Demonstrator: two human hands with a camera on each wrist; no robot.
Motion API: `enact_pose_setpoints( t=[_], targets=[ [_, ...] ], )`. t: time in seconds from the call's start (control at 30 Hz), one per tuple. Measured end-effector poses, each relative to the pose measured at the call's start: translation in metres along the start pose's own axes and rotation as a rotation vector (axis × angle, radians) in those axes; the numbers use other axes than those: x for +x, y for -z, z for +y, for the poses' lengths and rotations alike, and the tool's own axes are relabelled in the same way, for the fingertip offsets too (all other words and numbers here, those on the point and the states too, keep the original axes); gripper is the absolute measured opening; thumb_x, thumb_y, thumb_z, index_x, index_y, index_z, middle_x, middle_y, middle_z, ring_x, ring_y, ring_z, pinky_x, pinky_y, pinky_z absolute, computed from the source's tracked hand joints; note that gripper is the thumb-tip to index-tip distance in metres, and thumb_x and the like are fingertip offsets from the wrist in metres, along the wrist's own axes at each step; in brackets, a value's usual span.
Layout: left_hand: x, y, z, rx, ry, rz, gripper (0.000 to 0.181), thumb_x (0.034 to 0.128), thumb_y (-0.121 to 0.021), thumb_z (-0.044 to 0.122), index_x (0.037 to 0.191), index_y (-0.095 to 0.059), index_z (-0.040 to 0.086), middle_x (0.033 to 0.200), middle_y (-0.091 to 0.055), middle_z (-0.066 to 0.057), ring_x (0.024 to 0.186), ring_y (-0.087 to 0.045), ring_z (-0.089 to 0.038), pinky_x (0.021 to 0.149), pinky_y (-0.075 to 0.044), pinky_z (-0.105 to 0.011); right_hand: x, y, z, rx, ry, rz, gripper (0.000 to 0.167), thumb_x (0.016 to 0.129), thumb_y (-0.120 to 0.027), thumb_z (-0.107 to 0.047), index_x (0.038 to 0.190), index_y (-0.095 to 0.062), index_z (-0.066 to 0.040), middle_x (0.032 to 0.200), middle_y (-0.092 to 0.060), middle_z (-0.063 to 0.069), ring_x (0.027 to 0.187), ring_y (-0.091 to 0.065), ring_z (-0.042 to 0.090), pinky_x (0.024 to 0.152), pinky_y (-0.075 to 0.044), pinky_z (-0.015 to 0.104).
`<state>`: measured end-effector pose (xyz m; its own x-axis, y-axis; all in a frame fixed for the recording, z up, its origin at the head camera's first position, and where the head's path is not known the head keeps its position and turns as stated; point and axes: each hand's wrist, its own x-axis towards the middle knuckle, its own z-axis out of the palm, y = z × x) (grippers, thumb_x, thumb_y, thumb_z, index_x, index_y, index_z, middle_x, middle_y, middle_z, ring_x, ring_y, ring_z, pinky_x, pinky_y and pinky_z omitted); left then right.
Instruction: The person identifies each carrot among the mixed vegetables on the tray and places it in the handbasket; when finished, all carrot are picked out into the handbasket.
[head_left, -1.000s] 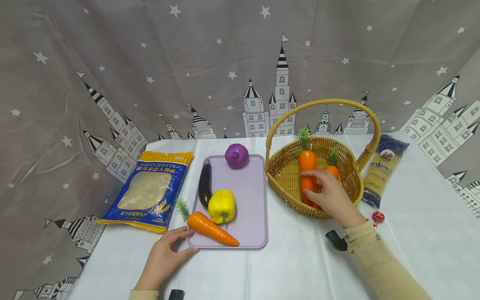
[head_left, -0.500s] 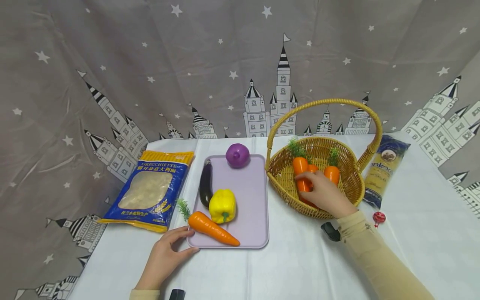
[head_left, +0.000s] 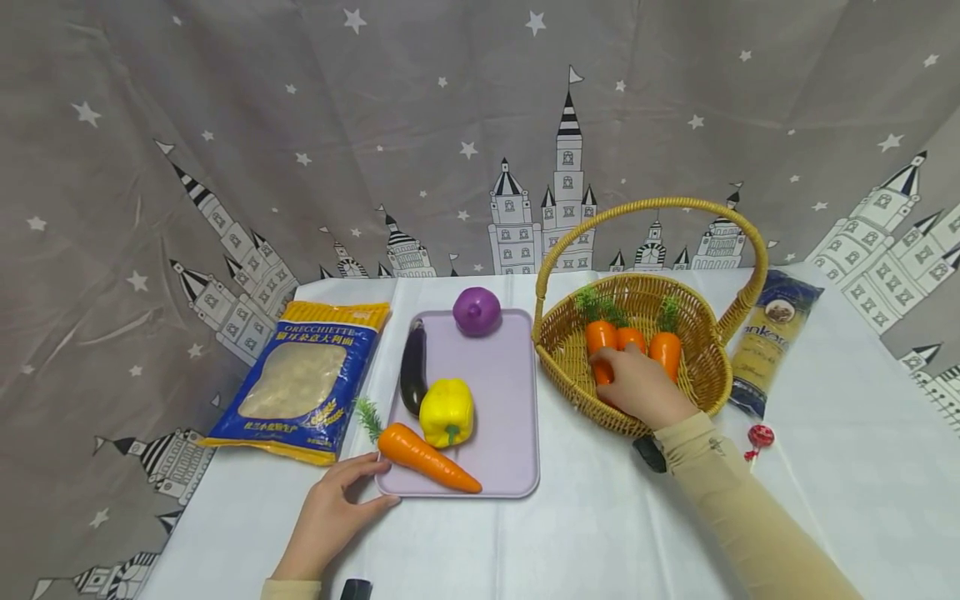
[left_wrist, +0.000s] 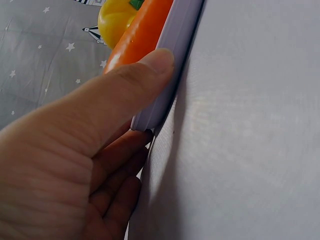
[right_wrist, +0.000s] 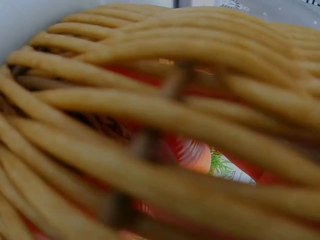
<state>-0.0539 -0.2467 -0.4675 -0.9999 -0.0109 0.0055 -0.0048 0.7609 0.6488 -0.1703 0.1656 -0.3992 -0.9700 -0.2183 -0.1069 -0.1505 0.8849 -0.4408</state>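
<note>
My left hand (head_left: 326, 517) holds the near-left corner of a lilac tray (head_left: 498, 400); the left wrist view shows its thumb (left_wrist: 157, 62) against the tray's edge. On the tray lie a carrot (head_left: 427, 458), a yellow bell pepper (head_left: 446, 412), an eggplant (head_left: 413, 367) and a purple onion (head_left: 477, 311). My right hand (head_left: 637, 387) reaches inside the wicker basket (head_left: 558, 379), its fingers round the leftmost carrot (head_left: 601, 335). Beside that carrot are a middle carrot (head_left: 631, 337) and a right carrot (head_left: 665, 353). Wickerwork hides the right hand in the right wrist view.
A blue and yellow bag of orecchiette (head_left: 300, 379) lies left of the tray. Right of the basket is a pasta packet (head_left: 772, 342), with a red lollipop (head_left: 761, 435) nearer me. The tall basket handle (head_left: 652, 202) arches over the basket.
My right hand has moved left and a little lower in the basket, and its carrot now lies left of the middle carrot. My left hand keeps its place on the tray.
</note>
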Motion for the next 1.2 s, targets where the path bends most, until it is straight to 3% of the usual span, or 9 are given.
enact_pose_setpoints(
  t=[0.17, 0.4, 0.8, 1.0, 1.2],
  targets=[
    [-0.0004, -0.0009, -0.0014, 0.004, -0.013, 0.009, 0.046, 0.0691, -0.088, 0.025, 0.109, -0.072, 0.011, 0.125, -0.063, -0.01, 0.121, -0.053, -0.033, 0.106, -0.037, -0.052, 0.0011, -0.0031, 0.0024, -0.02, -0.027, -0.011, 0.047, 0.078, -0.065, -0.014, 0.124, -0.06, -0.006, 0.117, -0.051, 0.028, 0.072, -0.054, 0.03, 0.063, -0.05, 0.043],
    [-0.0009, -0.0012, -0.0028, 0.009, -0.03, 0.02, 0.046, 0.0682, -0.088, 0.025, 0.109, -0.072, 0.011, 0.123, -0.064, -0.009, 0.12, -0.053, -0.032, 0.105, -0.038, -0.052, 0.0024, -0.0047, 0.0057, -0.027, 0.007, -0.014, 0.047, 0.078, -0.064, -0.014, 0.124, -0.06, -0.005, 0.117, -0.052, 0.029, 0.076, -0.052, 0.028, 0.058, -0.046, 0.037],
    [-0.0013, -0.0008, -0.0019, 0.007, -0.033, 0.018, 0.046, 0.0677, -0.088, 0.023, 0.109, -0.072, 0.011, 0.123, -0.064, -0.01, 0.12, -0.053, -0.033, 0.105, -0.038, -0.052, 0.0024, -0.005, 0.0064, -0.002, 0.017, -0.027, 0.045, 0.079, -0.063, -0.013, 0.124, -0.062, -0.005, 0.114, -0.053, 0.026, 0.067, -0.048, 0.025, 0.051, -0.039, 0.031],
    [-0.0013, -0.001, -0.0031, 0.009, -0.045, 0.028, 0.046, 0.0674, -0.088, 0.022, 0.109, -0.072, 0.01, 0.123, -0.064, -0.01, 0.119, -0.054, -0.033, 0.105, -0.038, -0.052, 0.0013, -0.0032, 0.0066, 0.006, 0.034, -0.031, 0.039, 0.081, -0.062, -0.013, 0.12, -0.066, -0.007, 0.108, -0.063, 0.018, 0.079, -0.053, 0.027, 0.063, -0.046, 0.038],
    [-0.0009, -0.0013, -0.0036, 0.008, -0.033, 0.018, 0.046, 0.0682, -0.088, 0.024, 0.109, -0.072, 0.011, 0.124, -0.064, -0.01, 0.12, -0.053, -0.033, 0.105, -0.038, -0.052, -0.0017, 0.0, 0.007, 0.034, 0.021, -0.037, 0.043, 0.085, -0.063, -0.015, 0.127, -0.061, -0.005, 0.107, -0.066, 0.014, 0.078, -0.055, 0.025, 0.07, -0.049, 0.039]
  ],
)
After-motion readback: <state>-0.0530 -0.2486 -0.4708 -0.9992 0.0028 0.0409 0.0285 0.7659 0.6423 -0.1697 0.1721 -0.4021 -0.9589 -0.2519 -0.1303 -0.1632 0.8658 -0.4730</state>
